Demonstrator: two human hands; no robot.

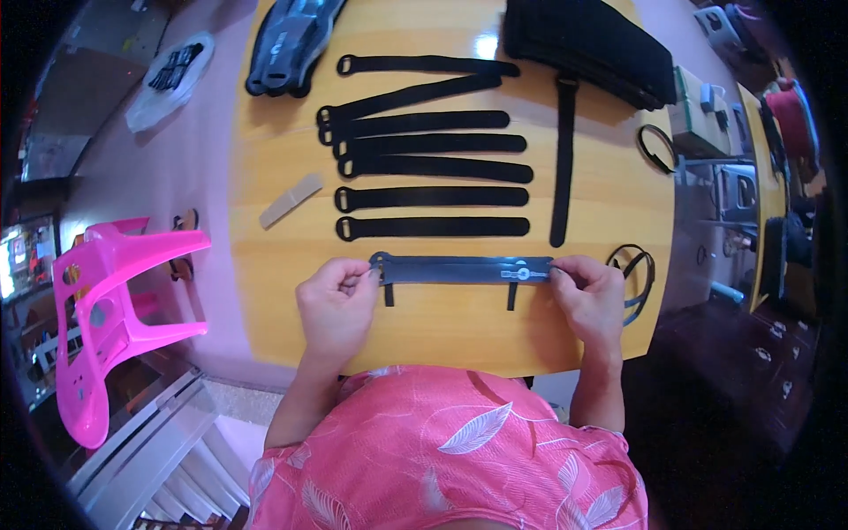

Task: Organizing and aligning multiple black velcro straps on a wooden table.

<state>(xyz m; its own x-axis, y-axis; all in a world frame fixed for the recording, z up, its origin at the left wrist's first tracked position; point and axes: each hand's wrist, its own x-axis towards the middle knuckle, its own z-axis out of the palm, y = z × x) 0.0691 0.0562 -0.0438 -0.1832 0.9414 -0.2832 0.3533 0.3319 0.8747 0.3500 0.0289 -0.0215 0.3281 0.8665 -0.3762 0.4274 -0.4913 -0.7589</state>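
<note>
My left hand and my right hand pinch the two ends of a long glossy dark sleeve with pale printing near its right end. A black loop end shows at its left, so it looks like a strap in a clear wrapper. Two short black strips stick out below it on the table. Beyond my hands, several black hook-and-loop straps lie crosswise in rows, their slotted ends to the left. Another black strap lies lengthwise to their right.
The yellow table also holds a stack of glossy sleeves, a heap of black straps, a beige strip and black loops by the right edge. A pink stool is at left, near a plastic bag on the floor.
</note>
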